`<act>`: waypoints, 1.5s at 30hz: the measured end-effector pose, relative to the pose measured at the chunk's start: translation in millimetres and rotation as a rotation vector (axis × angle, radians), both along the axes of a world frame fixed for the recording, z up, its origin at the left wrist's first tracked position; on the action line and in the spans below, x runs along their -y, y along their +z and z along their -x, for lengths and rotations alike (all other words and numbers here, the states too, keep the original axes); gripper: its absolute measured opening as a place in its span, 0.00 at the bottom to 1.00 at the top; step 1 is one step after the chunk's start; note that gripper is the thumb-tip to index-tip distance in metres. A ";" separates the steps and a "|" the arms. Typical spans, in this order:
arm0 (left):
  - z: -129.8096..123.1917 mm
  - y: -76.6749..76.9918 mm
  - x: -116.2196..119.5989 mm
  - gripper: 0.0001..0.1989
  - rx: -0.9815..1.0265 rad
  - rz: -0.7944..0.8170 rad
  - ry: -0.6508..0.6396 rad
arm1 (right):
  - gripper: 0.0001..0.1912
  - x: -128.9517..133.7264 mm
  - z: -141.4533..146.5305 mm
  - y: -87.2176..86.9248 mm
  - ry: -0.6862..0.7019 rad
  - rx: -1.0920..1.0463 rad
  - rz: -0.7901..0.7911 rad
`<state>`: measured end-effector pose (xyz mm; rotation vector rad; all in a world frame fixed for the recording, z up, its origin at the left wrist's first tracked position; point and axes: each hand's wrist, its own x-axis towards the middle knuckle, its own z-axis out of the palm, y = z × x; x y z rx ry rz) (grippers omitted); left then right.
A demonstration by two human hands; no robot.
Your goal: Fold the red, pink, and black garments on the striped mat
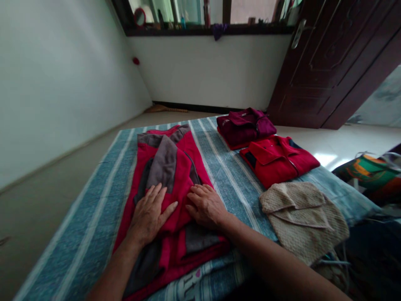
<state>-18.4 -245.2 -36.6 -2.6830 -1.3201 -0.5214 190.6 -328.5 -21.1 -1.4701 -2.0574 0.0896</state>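
A red and grey jacket [181, 167] lies on a bed with a blue striped sheet [103, 188], its sleeves laid over its body. My left hand [150, 211] rests on the jacket's left part, palm down, with the thumb apart from the fingers. On the right part of the same jacket lies my right hand [205, 205], its fingers stretched out and slightly bent. Both hands press on the cloth without gripping it. The jacket's collar end points away from me.
To the right sit a folded maroon garment [247, 125], a folded red jacket [278, 159] and a folded beige knit [305, 217]. A colourful bag [369, 173] stands beyond the bed's right edge. Behind are a window sill [188, 32] and a dark door [332, 62].
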 end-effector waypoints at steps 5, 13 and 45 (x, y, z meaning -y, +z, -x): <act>-1.1 4.3 9.5 0.35 -0.045 0.022 0.044 | 0.08 3.2 1.6 -0.8 0.014 -0.039 -0.002; -4.5 14.0 25.0 0.34 -0.079 0.145 0.092 | 0.12 7.7 3.2 -13.5 0.021 -0.048 -0.028; -6.7 27.2 42.9 0.36 -0.050 0.361 0.148 | 0.15 11.4 3.5 -33.2 0.022 0.041 -0.137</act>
